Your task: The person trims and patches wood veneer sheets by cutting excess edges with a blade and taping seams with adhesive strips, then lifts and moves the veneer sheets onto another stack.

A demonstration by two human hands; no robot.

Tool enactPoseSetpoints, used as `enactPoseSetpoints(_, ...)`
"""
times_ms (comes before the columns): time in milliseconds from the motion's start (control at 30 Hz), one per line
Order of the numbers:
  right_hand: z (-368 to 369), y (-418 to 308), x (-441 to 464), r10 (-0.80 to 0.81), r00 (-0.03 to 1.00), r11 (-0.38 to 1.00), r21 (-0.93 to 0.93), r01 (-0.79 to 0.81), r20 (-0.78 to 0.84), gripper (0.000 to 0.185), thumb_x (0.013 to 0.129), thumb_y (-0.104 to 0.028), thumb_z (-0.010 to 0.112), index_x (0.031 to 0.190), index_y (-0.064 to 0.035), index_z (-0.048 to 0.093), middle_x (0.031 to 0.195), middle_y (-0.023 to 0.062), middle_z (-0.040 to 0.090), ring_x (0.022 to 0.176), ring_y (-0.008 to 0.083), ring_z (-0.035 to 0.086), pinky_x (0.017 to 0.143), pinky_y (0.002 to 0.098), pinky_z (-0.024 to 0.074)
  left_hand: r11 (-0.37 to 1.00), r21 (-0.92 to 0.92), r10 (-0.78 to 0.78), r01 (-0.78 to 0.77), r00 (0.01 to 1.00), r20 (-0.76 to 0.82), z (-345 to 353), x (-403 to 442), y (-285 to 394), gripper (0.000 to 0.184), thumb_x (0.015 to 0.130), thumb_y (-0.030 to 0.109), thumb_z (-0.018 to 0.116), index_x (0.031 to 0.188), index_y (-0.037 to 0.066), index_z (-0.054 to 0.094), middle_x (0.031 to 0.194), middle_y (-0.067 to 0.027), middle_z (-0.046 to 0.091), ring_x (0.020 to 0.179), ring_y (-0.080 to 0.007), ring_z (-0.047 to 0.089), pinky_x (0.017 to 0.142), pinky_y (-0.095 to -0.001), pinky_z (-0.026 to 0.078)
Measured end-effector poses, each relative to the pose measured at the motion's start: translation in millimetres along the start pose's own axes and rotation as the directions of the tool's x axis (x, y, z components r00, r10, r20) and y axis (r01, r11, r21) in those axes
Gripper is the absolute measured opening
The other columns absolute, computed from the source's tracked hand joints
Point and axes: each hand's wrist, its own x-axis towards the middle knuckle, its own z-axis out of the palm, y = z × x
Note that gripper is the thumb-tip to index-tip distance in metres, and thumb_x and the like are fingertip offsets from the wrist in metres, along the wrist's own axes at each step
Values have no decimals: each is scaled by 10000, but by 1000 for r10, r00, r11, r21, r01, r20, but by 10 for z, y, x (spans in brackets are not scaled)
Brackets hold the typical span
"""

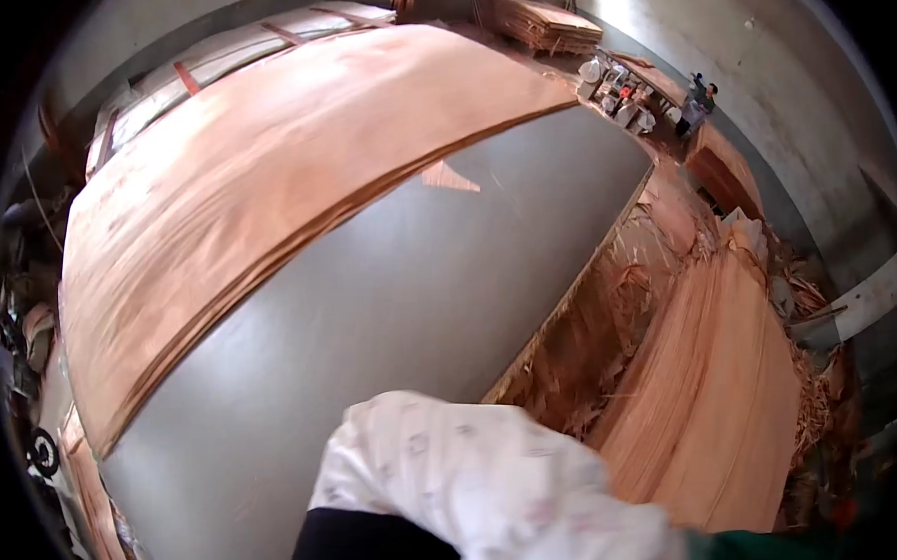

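Note:
A white patterned sleeve [477,469] crosses the bottom of the view, over the near edge of a smooth grey tabletop [369,293]. At its right end is something dark green [761,549], perhaps a cuff or glove; I cannot make out fingers there. This end is nearest to a pile of long reddish wood veneer sheets [714,399] on the right. My left hand is not in view. Across the far half of the tabletop lies a stack of large thin veneer sheets [292,137]. A small torn veneer scrap [450,177] rests on the grey surface beside the stack.
Another veneer stack [546,26] stands at the back wall. Assorted containers [618,92] sit beyond the table's far corner. A person [697,104] is at the far right, near a wood pile [724,173]. Veneer shreds [819,394] litter the right side. A wheel [43,453] shows at left.

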Motion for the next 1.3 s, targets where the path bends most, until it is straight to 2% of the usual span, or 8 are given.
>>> enactPoseSetpoints(267, -645, 365, 1516, -278, 847, 801, -378, 465, 453, 411, 795, -341, 685, 1095, -60, 670, 1153, 136, 610, 1020, 336, 585, 849, 441, 479, 768, 134, -575, 626, 767, -284, -759, -1230, -401, 456, 862, 60, 575, 1310, 21, 495, 1195, -123, 611, 1019, -236, 615, 922, -365, 482)
enactPoseSetpoints(433, -891, 1100, 3247, -535, 211, -115, -318, 941, 818, 416, 781, -330, 705, 1099, -64, 670, 1219, 119, 613, 1076, 322, 584, 896, 430, 485, 429, 49, -792, 902, 402, -460, -1067, -1513, -652, 445, 862, 74, 576, 1298, 26, 504, 1184, -124, 614, 1014, -241, 615, 921, -371, 482)
enactPoseSetpoints(467, -1868, 355, 2910, -319, 529, 272, -459, 846, 786, 433, 809, -365, 671, 1120, -64, 659, 1218, 156, 603, 1029, 338, 606, 875, 411, 495, 368, 16, -805, 930, 327, -495, -1119, -1508, -681, 442, 862, 76, 577, 1295, 27, 506, 1182, -124, 614, 1013, -243, 616, 921, -373, 482)
enactPoseSetpoints(533, -2758, -88, 3306, -352, 691, 292, -627, 722, 632, 315, 880, -310, 546, 1078, -114, 692, 1157, 142, 642, 999, 305, 634, 831, 422, 504, 289, -38, -816, 957, 225, -533, -1161, -1425, -729, 438, 861, 82, 577, 1291, 29, 509, 1178, -125, 615, 1011, -245, 616, 920, -375, 482)
enactPoseSetpoints(733, -4862, -1930, 3400, -374, 916, 687, -620, 378, 144, 245, 858, -199, 540, 923, -32, 708, 1032, 207, 668, 912, 358, 651, 790, 440, 496, 262, -82, -820, 962, 177, -544, -1587, -901, -1572, 425, 860, 98, 579, 1276, 34, 520, 1166, -126, 619, 1005, -251, 617, 919, -383, 482)
enactPoseSetpoints(867, -5421, -2348, 3668, -557, 822, 640, -569, 516, 119, 268, 873, -209, 524, 982, -21, 680, 933, 220, 665, 820, 374, 645, 738, 434, 503, 323, -53, -823, 945, 253, -509, -1791, -536, -2090, 417, 860, 109, 580, 1267, 38, 528, 1157, -127, 621, 1001, -256, 617, 918, -389, 482)
enactPoseSetpoints(1033, -4829, -1727, 5462, -935, 273, 128, -501, 856, 228, 226, 852, -165, 555, 1011, -42, 658, 963, 216, 650, 896, 381, 619, 770, 453, 485, 415, -26, -776, 910, 338, -532, -1947, -284, -2274, 407, 859, 122, 581, 1255, 43, 537, 1147, -129, 624, 996, -261, 618, 917, -395, 482)
enactPoseSetpoints(1300, -5051, -3144, 4965, -859, 288, 99, -415, 905, 424, 241, 919, -216, 533, 1053, -45, 639, 885, 182, 645, 778, 285, 628, 679, 395, 486, 458, -76, -785, 886, 363, -502, -1908, -88, -2310, 391, 858, 144, 584, 1236, 50, 551, 1130, -130, 629, 988, -270, 619, 916, -406, 482)
